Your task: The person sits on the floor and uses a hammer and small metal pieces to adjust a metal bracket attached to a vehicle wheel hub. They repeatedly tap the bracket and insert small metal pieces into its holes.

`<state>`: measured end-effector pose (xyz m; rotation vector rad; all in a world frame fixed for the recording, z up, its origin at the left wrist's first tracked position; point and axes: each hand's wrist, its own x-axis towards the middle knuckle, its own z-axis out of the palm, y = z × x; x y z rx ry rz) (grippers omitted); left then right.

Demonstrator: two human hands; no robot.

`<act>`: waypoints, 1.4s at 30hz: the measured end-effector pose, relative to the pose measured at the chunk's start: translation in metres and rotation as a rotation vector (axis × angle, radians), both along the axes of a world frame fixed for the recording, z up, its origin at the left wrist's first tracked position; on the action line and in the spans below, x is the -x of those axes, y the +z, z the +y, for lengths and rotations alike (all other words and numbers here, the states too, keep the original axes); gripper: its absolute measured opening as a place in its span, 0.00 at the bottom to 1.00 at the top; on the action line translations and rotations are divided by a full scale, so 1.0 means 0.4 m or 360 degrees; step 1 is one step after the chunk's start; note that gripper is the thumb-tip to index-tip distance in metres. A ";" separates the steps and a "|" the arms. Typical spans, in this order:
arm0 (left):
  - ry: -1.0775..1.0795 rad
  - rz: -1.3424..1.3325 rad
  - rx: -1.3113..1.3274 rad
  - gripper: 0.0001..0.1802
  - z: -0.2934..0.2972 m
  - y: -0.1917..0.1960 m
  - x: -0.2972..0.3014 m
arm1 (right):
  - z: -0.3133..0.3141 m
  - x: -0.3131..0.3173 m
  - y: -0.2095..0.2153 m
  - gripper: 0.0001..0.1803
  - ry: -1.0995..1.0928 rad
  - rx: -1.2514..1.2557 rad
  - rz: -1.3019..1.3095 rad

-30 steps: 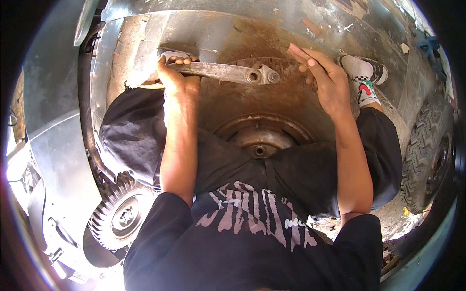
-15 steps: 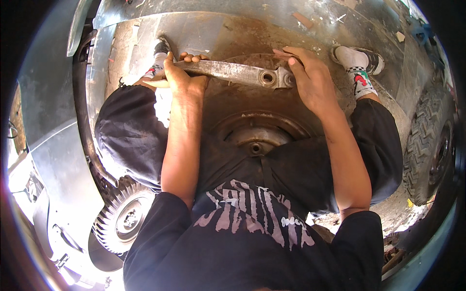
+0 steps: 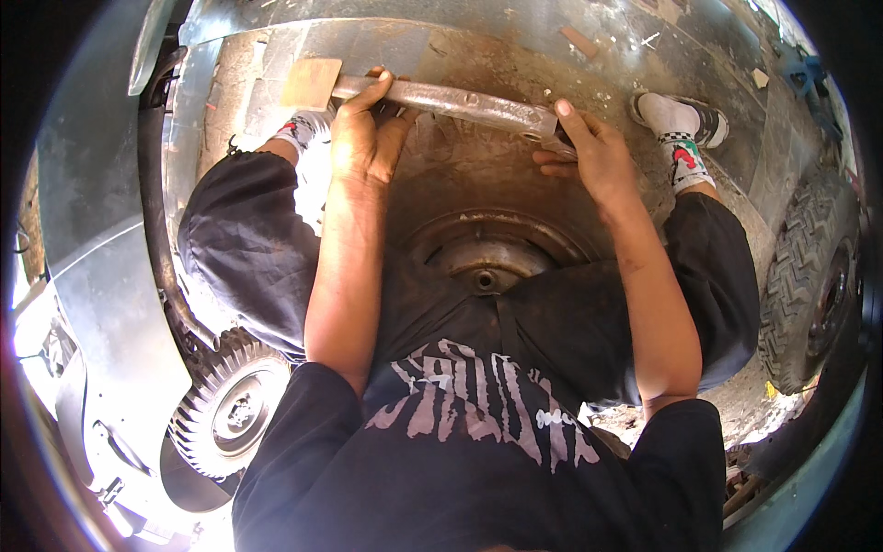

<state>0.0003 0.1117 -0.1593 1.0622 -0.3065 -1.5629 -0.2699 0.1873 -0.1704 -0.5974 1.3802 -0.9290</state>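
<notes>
Your left hand (image 3: 363, 138) is curled around the metal bar (image 3: 441, 99) near its flat plate end; your right hand (image 3: 593, 152) grips the other end. You have raised the bar since a second ago, above the wheel rim (image 3: 492, 262) between your knees.

Dull grey metal bar (image 3: 451, 99), rusty brown wheel rim (image 3: 487, 253), black shirt (image 3: 478, 460) with pale lettering.
</notes>
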 end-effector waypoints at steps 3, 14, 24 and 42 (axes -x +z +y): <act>0.0076 -0.0243 0.0263 0.13 0.016 0.014 0.041 | -0.002 0.012 0.027 0.40 -0.0016 -0.0051 -0.0139; 0.0500 0.0221 0.0347 0.15 0.035 0.020 0.044 | 0.008 0.035 0.060 0.35 0.0403 -0.0271 0.0240; 0.0719 0.0171 0.0090 0.10 0.039 -0.050 0.025 | -0.025 0.129 0.005 0.21 0.0392 0.0496 0.1161; -0.0137 -0.1114 -0.0669 0.27 0.169 -0.080 -0.132 | -0.034 0.072 0.038 0.24 0.0473 0.0333 0.1240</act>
